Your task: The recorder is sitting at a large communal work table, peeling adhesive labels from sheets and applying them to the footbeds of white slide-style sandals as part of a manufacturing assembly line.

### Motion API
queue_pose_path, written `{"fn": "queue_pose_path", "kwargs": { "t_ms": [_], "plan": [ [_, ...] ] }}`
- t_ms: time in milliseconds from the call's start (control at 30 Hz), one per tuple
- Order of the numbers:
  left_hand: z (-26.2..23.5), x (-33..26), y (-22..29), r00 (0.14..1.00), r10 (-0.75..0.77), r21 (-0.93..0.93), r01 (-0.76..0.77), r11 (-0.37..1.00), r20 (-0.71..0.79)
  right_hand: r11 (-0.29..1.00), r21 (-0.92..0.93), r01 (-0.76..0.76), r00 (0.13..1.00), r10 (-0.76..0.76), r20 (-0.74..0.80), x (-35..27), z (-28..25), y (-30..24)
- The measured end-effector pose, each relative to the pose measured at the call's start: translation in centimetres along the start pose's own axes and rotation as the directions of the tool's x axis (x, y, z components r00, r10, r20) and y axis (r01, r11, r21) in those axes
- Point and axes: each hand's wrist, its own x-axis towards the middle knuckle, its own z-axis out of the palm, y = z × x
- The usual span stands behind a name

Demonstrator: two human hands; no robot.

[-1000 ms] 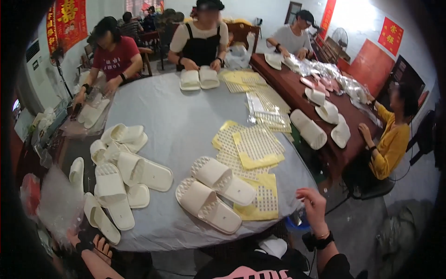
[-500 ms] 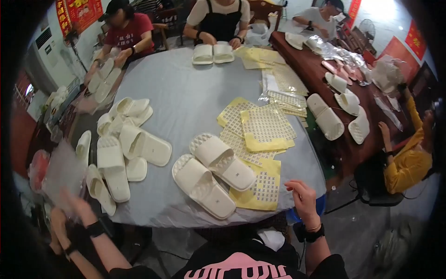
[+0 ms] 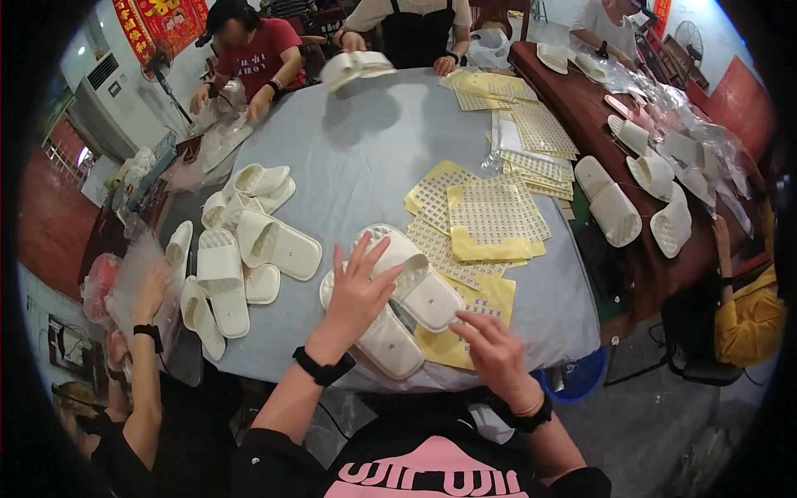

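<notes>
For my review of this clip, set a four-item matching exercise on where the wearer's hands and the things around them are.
1. left hand
2. right hand
3. sticker sheets
4. blue bucket

A. lower than the table top, by its near right edge
B. fingers spread over the nearest slipper pair
C. overlapping on the cloth, to the right of that pair
D. fingertips at the heel end of that pair's right slipper

Pairs: 1-B, 2-D, 3-C, 4-A

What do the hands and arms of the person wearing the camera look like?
The left hand and right hand are gloveless. Each wrist has a black wristband; the right also has a thin bangle. Black sleeves leave the forearms bare.
</notes>
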Motion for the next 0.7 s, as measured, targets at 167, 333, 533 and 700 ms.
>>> {"fn": "queue_pose_path", "kwargs": {
  "t_ms": [167,333,533,700],
  "plan": [
    [2.5,0.5,0.9,0.998,0.005,0.016,-0.006,1.000,0.067,0.992,-0.112,0.054,0.991,-0.040,0.128,-2.3,2.6,1.7],
    [2.8,0.5,0.3,0.995,-0.026,-0.028,0.029,0.999,0.095,0.993,-0.119,0.027,0.990,-0.010,0.139,-1.4,3.1,1.0],
    [3.7,0.3,-0.1,0.998,-0.029,-0.020,0.030,0.999,0.057,0.992,-0.108,0.062,0.967,-0.033,0.253,2.6,3.7,-1.1],
    [4.7,0.1,-0.5,1.000,-0.028,-0.038,0.028,0.999,0.010,0.994,0.057,0.091,0.946,-0.104,0.306,2.8,8.2,-2.6]
  ]
}}
